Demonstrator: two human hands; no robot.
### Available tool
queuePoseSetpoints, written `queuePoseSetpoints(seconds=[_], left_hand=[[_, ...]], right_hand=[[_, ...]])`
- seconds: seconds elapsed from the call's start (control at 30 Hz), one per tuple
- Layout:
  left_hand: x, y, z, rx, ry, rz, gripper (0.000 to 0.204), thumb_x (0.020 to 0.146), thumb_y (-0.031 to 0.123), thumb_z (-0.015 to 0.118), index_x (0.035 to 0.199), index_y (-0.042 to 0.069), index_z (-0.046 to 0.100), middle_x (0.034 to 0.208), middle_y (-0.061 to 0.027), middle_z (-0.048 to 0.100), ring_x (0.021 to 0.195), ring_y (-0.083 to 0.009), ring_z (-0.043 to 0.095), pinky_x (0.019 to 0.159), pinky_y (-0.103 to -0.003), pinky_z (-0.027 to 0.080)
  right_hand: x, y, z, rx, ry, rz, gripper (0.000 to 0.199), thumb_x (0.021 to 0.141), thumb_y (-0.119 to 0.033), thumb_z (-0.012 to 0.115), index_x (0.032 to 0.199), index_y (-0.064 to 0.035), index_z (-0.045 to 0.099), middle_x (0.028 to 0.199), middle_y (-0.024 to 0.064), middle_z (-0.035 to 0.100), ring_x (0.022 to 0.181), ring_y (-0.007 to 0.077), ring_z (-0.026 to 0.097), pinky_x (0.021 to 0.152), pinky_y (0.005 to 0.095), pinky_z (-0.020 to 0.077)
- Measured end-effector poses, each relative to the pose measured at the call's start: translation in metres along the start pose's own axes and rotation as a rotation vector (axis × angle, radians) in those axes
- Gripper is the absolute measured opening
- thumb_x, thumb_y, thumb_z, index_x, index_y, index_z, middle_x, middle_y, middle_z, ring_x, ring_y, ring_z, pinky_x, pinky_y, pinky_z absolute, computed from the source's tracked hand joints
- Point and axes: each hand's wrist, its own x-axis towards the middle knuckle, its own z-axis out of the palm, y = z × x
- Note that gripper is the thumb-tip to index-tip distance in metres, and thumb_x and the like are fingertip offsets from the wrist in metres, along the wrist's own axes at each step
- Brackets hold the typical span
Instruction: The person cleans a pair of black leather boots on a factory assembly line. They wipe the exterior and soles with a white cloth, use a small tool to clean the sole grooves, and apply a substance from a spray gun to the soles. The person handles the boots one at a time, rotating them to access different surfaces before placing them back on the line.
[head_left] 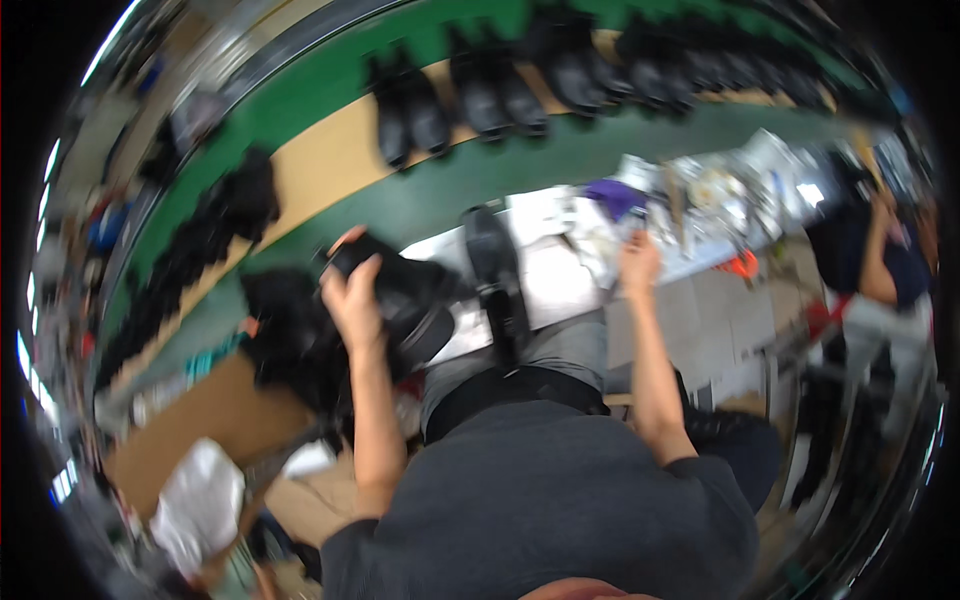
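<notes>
My left hand (pixel 352 300) is wrapped round the upper part of a black boot (pixel 425 305), lifted at the near edge of the bench and tilted with its sole end toward me. A second black shoe (pixel 490 250) lies lengthwise on the white work surface (pixel 555 275), between my two hands, and nothing grips it. Over the cluttered right part of that surface my right hand (pixel 638 262) is closed, fingers pinched together; whatever they hold is too small and blurred to name. Just beyond it lies a purple cloth (pixel 613 197).
Pairs of black shoes (pixel 490 95) stand along a tan belt (pixel 320 160) on the green line ahead. More black boots (pixel 225 205) stand at the left. Crumpled clear wrappings (pixel 765 175) and an orange ring (pixel 742 264) lie at right. Another person's arm (pixel 878 250) shows far right.
</notes>
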Motion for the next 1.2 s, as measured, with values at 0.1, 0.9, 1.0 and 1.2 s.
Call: queuePoseSetpoints(seconds=[0.1,0.9,1.0,1.2], left_hand=[[0.015,0.009,0.011,-0.067,-0.097,-0.075,0.033,0.074,0.003,0.062,0.107,0.001,0.063,0.095,-0.0032,0.059,0.084,-0.0133,0.056,0.076,-0.028,0.047],[0.033,-0.011,0.036,0.197,-0.157,0.029,0.035,0.072,0.02,0.064,0.104,0.007,0.064,0.101,-0.0093,0.061,0.105,-0.0273,0.052,0.094,-0.038,0.043],[0.031,-0.01,0.037,0.219,-0.15,0.022,0.036,0.071,0.02,0.063,0.105,0.008,0.064,0.102,-0.0081,0.061,0.105,-0.0271,0.052,0.095,-0.039,0.041],[0.031,-0.009,0.043,0.219,-0.144,0.01,0.036,0.071,0.021,0.063,0.105,0.009,0.063,0.104,-0.0078,0.06,0.108,-0.0274,0.05,0.096,-0.042,0.038]], right_hand=[[0.015,0.022,-0.014,-0.265,-0.088,-0.203,0.027,0.081,-0.014,0.068,0.102,0.0018,0.063,0.097,0.0232,0.068,0.092,0.0399,0.065,0.079,0.0463,0.0504],[-0.133,-0.271,-0.071,0.685,-0.782,-0.571,0.014,0.083,0.002,0.07,0.096,0.0036,0.066,0.091,0.0112,0.069,0.082,0.0167,0.067,0.071,0.0276,0.0576],[-0.135,-0.273,-0.07,0.696,-0.719,-0.583,0.013,0.082,0.001,0.07,0.094,0.0045,0.066,0.088,0.0099,0.068,0.075,0.014,0.067,0.066,0.0255,0.0578],[-0.135,-0.27,-0.071,0.813,-0.747,-0.46,0.013,0.08,0.003,0.072,0.091,0.006,0.066,0.088,0.0104,0.068,0.074,0.013,0.067,0.066,0.0255,0.0584]])
